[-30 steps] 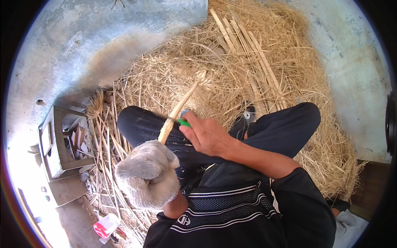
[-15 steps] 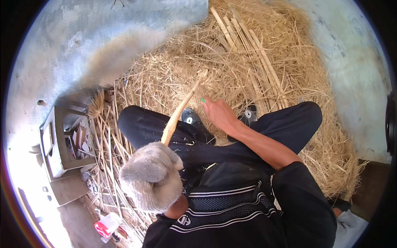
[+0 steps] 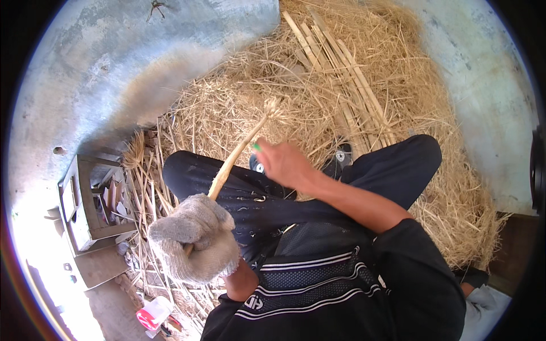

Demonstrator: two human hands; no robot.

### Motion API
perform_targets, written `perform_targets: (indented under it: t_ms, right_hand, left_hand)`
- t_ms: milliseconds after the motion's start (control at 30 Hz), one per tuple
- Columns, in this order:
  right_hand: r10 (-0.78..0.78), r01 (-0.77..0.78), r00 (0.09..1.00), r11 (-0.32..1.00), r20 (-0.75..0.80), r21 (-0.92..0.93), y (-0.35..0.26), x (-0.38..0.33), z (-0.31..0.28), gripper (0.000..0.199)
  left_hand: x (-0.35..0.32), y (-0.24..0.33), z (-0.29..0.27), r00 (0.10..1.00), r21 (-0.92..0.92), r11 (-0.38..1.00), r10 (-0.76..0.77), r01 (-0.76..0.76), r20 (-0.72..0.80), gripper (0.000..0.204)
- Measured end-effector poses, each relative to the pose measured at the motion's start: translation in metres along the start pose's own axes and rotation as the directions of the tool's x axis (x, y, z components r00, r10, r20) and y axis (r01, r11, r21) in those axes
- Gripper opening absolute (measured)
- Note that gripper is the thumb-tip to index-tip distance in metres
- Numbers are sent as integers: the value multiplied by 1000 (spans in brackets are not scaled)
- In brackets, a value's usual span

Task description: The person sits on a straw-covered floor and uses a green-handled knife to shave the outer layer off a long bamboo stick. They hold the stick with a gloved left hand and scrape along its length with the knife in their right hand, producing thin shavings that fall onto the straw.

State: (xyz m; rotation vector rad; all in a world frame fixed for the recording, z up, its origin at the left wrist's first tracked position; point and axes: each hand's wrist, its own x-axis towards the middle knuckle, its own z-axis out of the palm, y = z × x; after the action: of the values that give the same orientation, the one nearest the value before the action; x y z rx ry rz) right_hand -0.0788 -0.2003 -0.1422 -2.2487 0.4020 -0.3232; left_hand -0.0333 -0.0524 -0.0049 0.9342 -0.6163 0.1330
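My left hand (image 3: 196, 241), in a thick pale knitted glove, is wrapped round the lower end of a light wooden stick (image 3: 227, 163). The stick slants up and away over my left leg, and thin curled shavings bunch at its far end (image 3: 273, 108). Just right of the stick's middle is my bare right hand (image 3: 287, 165), its fingers closed and slightly blurred. A small green end (image 3: 257, 147) shows at its thumb side, and the rest of what it holds is hidden. Whether that green piece touches the stick, I cannot tell.
Fine straw-like shavings (image 3: 398, 79) heap in front of and to the right of my crossed legs. Long split strips (image 3: 330, 51) lie on the heap. Thin sticks (image 3: 149, 199), a wooden box frame (image 3: 108, 232) and a red-lidded clear jar (image 3: 153, 314) are at left.
My left hand and the stick have shifted a little left. My right hand has moved left and slightly nearer, from beside the stick's far part to beside its middle.
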Motion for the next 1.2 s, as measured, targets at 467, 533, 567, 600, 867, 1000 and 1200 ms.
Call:
perform_targets:
  t_ms: [467, 533, 567, 600, 867, 1000, 1200]
  right_hand:
    - [64, -64, 998, 997, 1, -52, 22, 20, 11, 28]
    - [127, -123, 991, 985, 28, -118, 40, 20, 17, 30]
    - [156, -148, 987, 977, 40, -151, 60, 22, 25, 31]
    - [243, -215, 968, 935, 68, -283, 119, 29, 42, 34]
    - [384, -388, 912, 922, 146, 3, 32, 31, -11, 33]
    - [280, -295, 954, 943, 109, 157, 2, 14, -49, 35]
    - [257, -232, 962, 947, -91, 223, 6, -8, -82, 32]
  left_hand:
    - [-1, -4, 4, 999, -58, 998, 39, -39, 2, 28]
    - [3, -3, 1, 999, -47, 999, 14, -15, -39, 29]
    - [5, -2, 0, 998, -42, 999, 5, -7, -60, 29]
    - [8, 1, 3, 998, 31, 1000, 7, -5, -58, 30]
    - [3, 1, -4, 999, -45, 999, -12, 13, 38, 31]
    - [17, 2, 15, 995, -46, 998, 29, -34, -100, 38]
    - [48, 12, 22, 980, 78, 994, 90, -77, -178, 43]
